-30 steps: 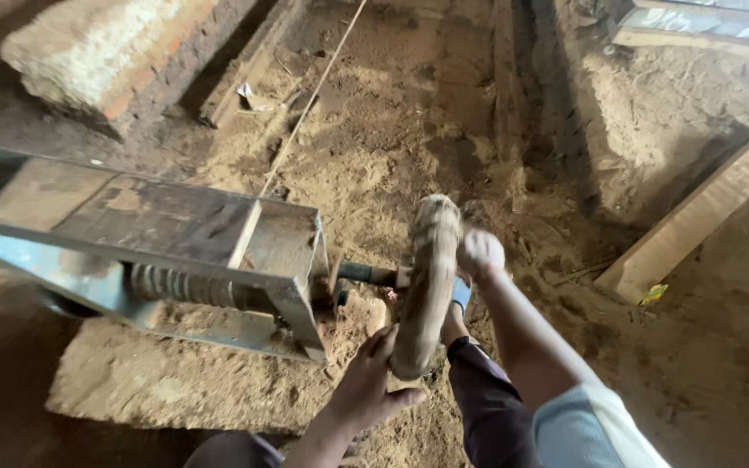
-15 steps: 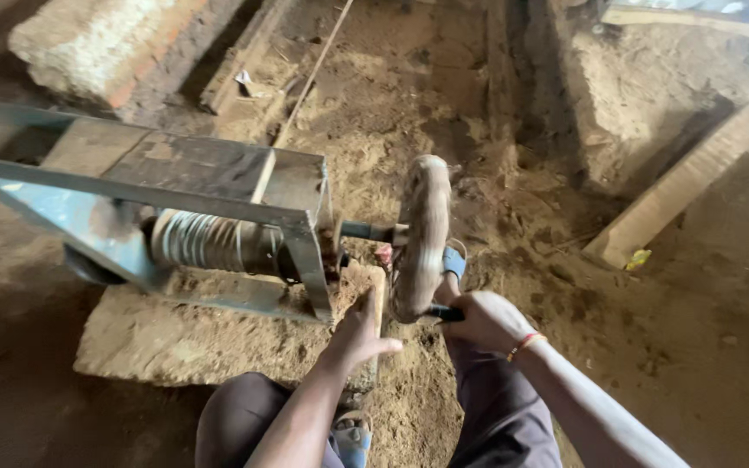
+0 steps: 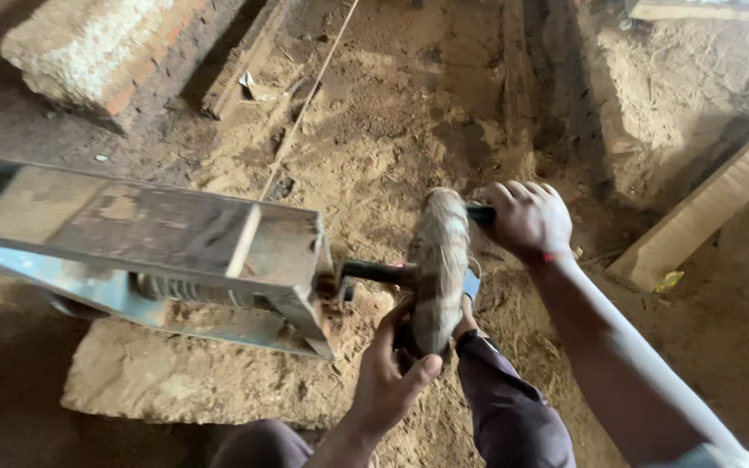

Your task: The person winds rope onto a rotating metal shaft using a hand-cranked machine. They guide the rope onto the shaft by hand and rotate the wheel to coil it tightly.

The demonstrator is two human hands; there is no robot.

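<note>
Hand wheel (image 3: 438,264), one, dust-caked, sits edge-on at mid-frame on a dark shaft (image 3: 373,272) running left into the metal frame (image 3: 158,238). Our right hand (image 3: 526,218) is closed around the dark crank handle (image 3: 479,212) at the wheel's far top edge. Our left hand (image 3: 389,373) cups the wheel's near lower rim, fingers curled on it, thumb out. Progress: we read this as mid-crank, handle near the top of its turn; nothing here shows how much is done or left. Inside the frame, one ribbed coil or roller (image 3: 185,287), partly hidden under the top plate. The frame rests on one pale stone slab (image 3: 166,381) set in loose sawdust-like earth. Count otherwise: one string (image 3: 305,104) running far across the ground, one brick block (image 3: 106,52) far left, one timber plank (image 3: 704,208) right, one blue sandal (image 3: 470,286) just behind the wheel. Two hands, both ours.
</note>
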